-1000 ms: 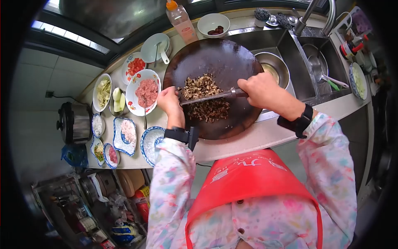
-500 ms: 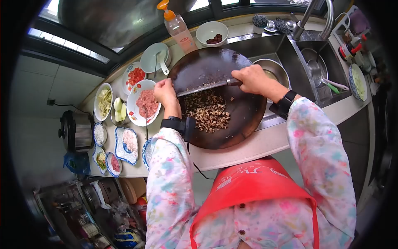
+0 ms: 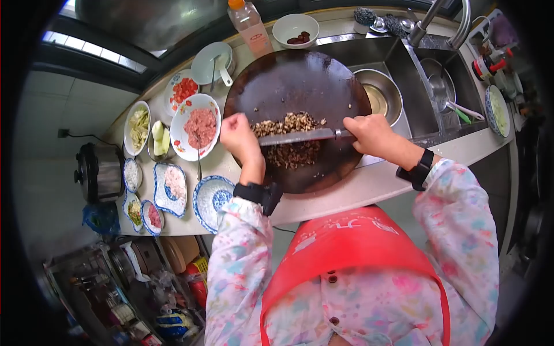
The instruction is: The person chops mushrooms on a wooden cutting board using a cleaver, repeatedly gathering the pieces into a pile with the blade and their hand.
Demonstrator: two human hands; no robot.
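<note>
A round dark chopping board point(image 3: 329, 75) lies on the counter, with chopped brown-and-white bits point(image 3: 291, 122) on both sides of a cleaver point(image 3: 297, 137). My right hand point(image 3: 369, 134) grips the cleaver's handle at the board's right side. At the left end of the blade, my left hand point(image 3: 239, 135) is closed, fingers curled by the tip; the blade's tip is partly hidden there. The cleaver lies crosswise over the bits, low against the board. A flowered bowl of minced meat point(image 3: 200, 123) stands just left of my left hand.
Left are bowls of red pieces point(image 3: 184, 89), green vegetable point(image 3: 139, 128) and pale meat point(image 3: 175, 180), plus a blue-patterned bowl point(image 3: 213, 199). Behind stand a bottle point(image 3: 252, 30) and a bowl of dates point(image 3: 296, 29). Right is a sink point(image 3: 384, 57) holding a steel basin point(image 3: 381, 95).
The cleaver has moved towards me and down onto the bits, and is now nearly level across the board. Both hands moved with it. The view has shifted slightly.
</note>
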